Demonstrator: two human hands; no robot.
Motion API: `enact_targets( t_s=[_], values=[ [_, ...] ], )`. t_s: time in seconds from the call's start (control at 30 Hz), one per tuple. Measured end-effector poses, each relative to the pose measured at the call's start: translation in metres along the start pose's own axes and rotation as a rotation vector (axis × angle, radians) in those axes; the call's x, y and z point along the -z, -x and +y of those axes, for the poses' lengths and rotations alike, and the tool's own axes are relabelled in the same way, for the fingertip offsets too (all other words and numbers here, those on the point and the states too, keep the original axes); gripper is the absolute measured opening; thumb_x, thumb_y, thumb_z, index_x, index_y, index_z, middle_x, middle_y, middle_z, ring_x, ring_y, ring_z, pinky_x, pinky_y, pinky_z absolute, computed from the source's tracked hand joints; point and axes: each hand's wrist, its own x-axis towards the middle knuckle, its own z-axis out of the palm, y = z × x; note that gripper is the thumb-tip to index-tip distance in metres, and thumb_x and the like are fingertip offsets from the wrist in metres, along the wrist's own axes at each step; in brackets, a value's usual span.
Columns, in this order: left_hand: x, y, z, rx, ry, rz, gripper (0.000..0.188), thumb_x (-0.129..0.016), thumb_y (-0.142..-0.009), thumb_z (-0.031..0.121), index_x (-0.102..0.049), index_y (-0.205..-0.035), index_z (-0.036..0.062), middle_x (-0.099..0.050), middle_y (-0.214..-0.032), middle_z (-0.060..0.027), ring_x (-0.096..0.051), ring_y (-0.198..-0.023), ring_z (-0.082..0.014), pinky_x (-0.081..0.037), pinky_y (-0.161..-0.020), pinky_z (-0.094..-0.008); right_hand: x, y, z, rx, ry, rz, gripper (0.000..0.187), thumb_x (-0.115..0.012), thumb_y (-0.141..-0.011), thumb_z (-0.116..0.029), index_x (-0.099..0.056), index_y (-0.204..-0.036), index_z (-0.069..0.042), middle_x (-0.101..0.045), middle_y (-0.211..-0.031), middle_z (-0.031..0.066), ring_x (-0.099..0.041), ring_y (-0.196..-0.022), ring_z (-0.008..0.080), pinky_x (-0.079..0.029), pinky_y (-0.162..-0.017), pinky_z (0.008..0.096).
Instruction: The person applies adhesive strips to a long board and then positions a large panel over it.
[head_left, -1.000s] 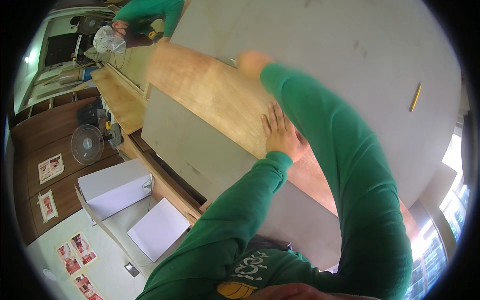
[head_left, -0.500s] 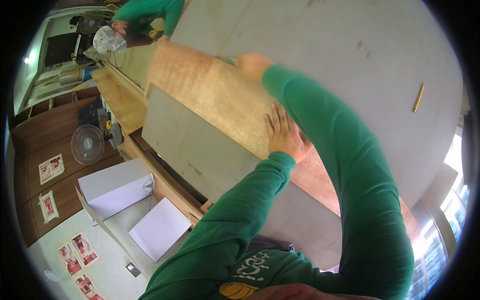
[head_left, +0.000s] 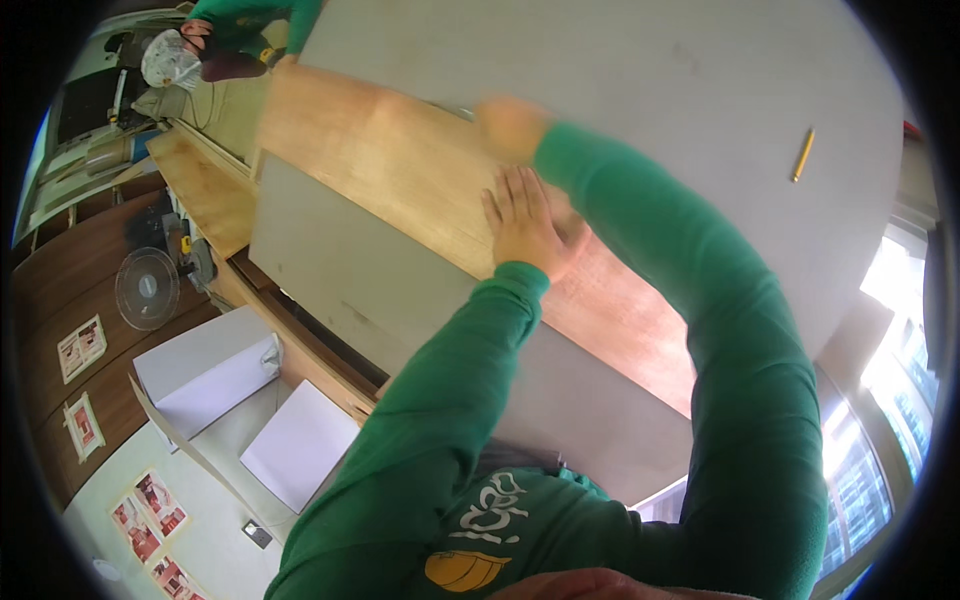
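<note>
Plywood board [head_left: 400,170], long and narrow, lies flat on a broad grey counter [head_left: 650,70], running slantwise from the upper left down to the right, where the right sleeve hides its near end. Its face is a warm tan with faint grain, paler and slightly glossy along the middle, more reddish toward both ends; its long edges look straight, and grey surface shows on either side.

The left grip [head_left: 530,230], a bare hand, rests palm down on the board, fingers extended and a little apart, with hold of nothing visible. The right grip [head_left: 512,125] is at the board's far long edge, just beyond the left fingertips, and is blurred; I cannot tell how far its fingers are closed or what it has hold of. A thin pale tip [head_left: 464,113] shows just beside it, too small to identify.

At the far end of the board leans a co-worker [head_left: 250,12] in a green top, one hand [head_left: 285,62] at its corner. A yellow pencil [head_left: 804,155] lies on the counter, well apart to the right. Off to the left are another wooden panel [head_left: 205,200], a round fan [head_left: 148,288] and a white box [head_left: 215,375].
</note>
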Motion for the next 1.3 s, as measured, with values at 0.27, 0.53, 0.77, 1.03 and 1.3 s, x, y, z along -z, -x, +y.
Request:
enact_targets(
  t_s=[0.27,0.53,0.77,1.03,1.3],
  values=[
    [0.002,-0.002,0.012,0.049,0.028,-0.022,0.106,-0.062,-0.079,0.057,-0.016,-0.148,-0.0099,-0.014,-0.156,-0.0282,-0.007,-0.147,-0.0383,-0.002,-0.118,-0.0531,0.024,0.269,0.07,-0.209,-0.029,0.039,0.029,-0.048,-0.09,-0.01,-0.055,-0.117,-0.005,-0.063,-0.104,0.0191,-0.062,-0.093,0.039,-0.051,-0.076,0.0468],
    [0.005,-0.001,0.008,0.05,-0.005,-0.008,0.107,-0.061,-0.08,0.059,-0.016,-0.147,-0.0106,-0.015,-0.155,-0.0285,-0.007,-0.147,-0.0389,-0.003,-0.117,-0.0552,0.077,0.306,0.076,-0.096,0.0,0.091,0.026,-0.05,-0.092,-0.013,-0.059,-0.113,-0.001,-0.063,-0.099,0.0208,-0.061,-0.09,0.0387,-0.05,-0.077,0.0462],
    [0.004,-0.004,0.009,0.037,0.014,-0.045,0.106,-0.061,-0.08,0.058,-0.018,-0.145,-0.0131,-0.014,-0.154,-0.0308,-0.01,-0.146,-0.0416,-0.006,-0.116,-0.0575,0.045,0.068,0.013,-0.042,-0.263,0.017,0.045,-0.05,-0.091,-0.019,-0.053,-0.134,-0.007,-0.06,-0.124,0.0209,-0.059,-0.112,0.0375,-0.047,-0.094,0.0444],
    [-0.002,-0.001,-0.002,-0.029,-0.067,-0.092,0.088,-0.059,-0.081,0.04,-0.024,-0.145,-0.0075,-0.019,-0.152,-0.0325,-0.012,-0.143,-0.0471,-0.008,-0.114,-0.0632,0.011,-0.066,-0.034,-0.02,-0.217,0.056,0.034,-0.047,-0.086,-0.011,-0.067,-0.112,-0.002,-0.067,-0.11,0.0208,-0.064,-0.103,0.0372,-0.051,-0.088,0.0449],
    [-0.001,0.0,-0.004,-0.042,-0.04,-0.063,0.083,-0.058,-0.081,0.036,-0.026,-0.144,-0.0072,-0.02,-0.15,-0.0334,-0.012,-0.143,-0.0475,-0.008,-0.113,-0.0643,0.012,-0.069,-0.037,-0.006,-0.206,0.043,0.032,-0.05,-0.085,-0.014,-0.069,-0.109,-0.003,-0.066,-0.11,0.0221,-0.064,-0.104,0.0364,-0.051,-0.087,0.0442]
  ],
)
